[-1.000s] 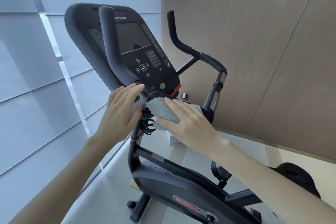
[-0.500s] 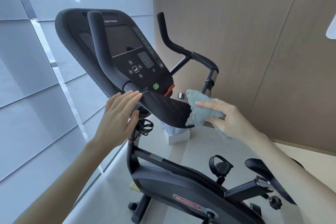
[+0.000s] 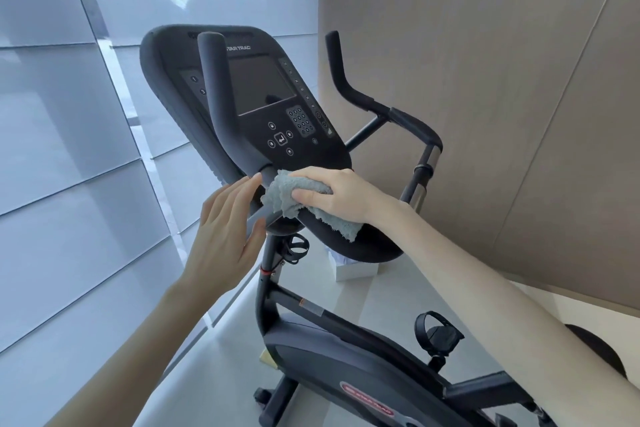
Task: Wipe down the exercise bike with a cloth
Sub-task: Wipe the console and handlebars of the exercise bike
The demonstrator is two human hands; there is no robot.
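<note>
Exercise bike [image 3: 329,357]: black, standing on a pale floor, with its console [image 3: 263,97] tilted up towards the camera.
Cloth [image 3: 287,198]: grey and fluffy, bunched up just below the console's bottom edge, lying on the black curved bar [image 3: 363,250] that runs under the console; a loose corner hangs over the near side of that bar.
Right hand [image 3: 343,194]: just below the console, on top of the cloth; the fingers curl over the bunch and the thumb pinches it from the near side, so the hand grips the cloth and presses it on the bar.
Left hand [image 3: 225,232]: below and left of the console, fingers straight and together, holding nothing; the fingertips touch the bend of the upright handle [image 3: 216,97] that rises in front of the console, and the thumb lies against the bar lower down.
Second handle [image 3: 341,76]: to the right of the console, also pointing up, well apart from both hands.
Pedal [image 3: 436,333]: far below the console and to its right, with a strap.
White box [image 3: 353,269]: on the floor beneath the console, partly hidden by the curved bar.
Window blinds [image 3: 69,184]: to the left of the console and behind it.
Wood-panelled wall [image 3: 502,80]: to the right of the console.
</note>
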